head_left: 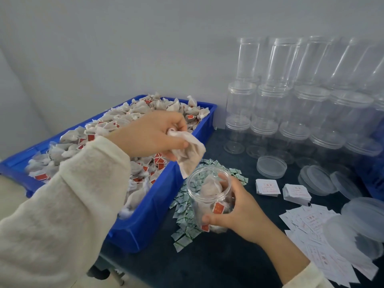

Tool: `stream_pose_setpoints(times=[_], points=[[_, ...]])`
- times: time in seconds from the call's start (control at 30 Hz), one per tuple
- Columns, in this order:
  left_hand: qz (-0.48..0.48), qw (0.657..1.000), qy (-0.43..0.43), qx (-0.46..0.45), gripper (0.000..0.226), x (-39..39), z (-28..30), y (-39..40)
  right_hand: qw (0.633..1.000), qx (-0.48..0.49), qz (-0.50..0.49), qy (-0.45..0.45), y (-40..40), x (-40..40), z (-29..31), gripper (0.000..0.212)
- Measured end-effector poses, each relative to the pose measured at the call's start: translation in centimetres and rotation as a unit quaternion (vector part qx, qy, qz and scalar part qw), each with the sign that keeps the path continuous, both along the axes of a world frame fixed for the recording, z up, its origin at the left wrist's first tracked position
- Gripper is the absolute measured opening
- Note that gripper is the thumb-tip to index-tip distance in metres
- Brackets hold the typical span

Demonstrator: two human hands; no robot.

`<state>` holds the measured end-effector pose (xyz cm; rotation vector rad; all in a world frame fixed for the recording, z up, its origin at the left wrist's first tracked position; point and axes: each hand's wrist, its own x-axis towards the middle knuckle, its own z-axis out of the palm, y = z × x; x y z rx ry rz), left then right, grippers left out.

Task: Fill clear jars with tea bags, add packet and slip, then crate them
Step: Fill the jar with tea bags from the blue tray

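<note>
My right hand (236,208) grips an open clear jar (207,192) that stands on the dark table, with a few tea bags inside it. My left hand (153,134) holds a bunch of white tea bags (191,154) just above and left of the jar's mouth. A blue bin (162,204) heaped with tea bags with red tags fills the left side. Small green-printed packets (185,217) lie in a pile around the jar. White paper slips (268,187) lie in stacks to the right.
Stacked empty clear jars (291,104) stand against the wall at the back right. Loose clear lids (271,167) lie in front of them. More slips (307,225) are scattered at the right edge, partly under translucent lids (361,221).
</note>
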<state>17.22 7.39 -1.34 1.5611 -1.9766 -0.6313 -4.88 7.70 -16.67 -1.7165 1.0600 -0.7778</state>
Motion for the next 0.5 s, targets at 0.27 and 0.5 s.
stream_pose_setpoints(times=[0.27,0.5], points=[[-0.055,0.989,-0.121,-0.058,0.010,-3.6,-2.6,1.1,0.999,-0.017,0.023,-0.024,0.5,0.3,0.7,0.089],[-0.080,0.977,-0.182,-0.075,0.009,-5.1,-5.3,1.3,0.999,-0.027,0.022,-0.035,0.6,0.4,1.2,0.095]])
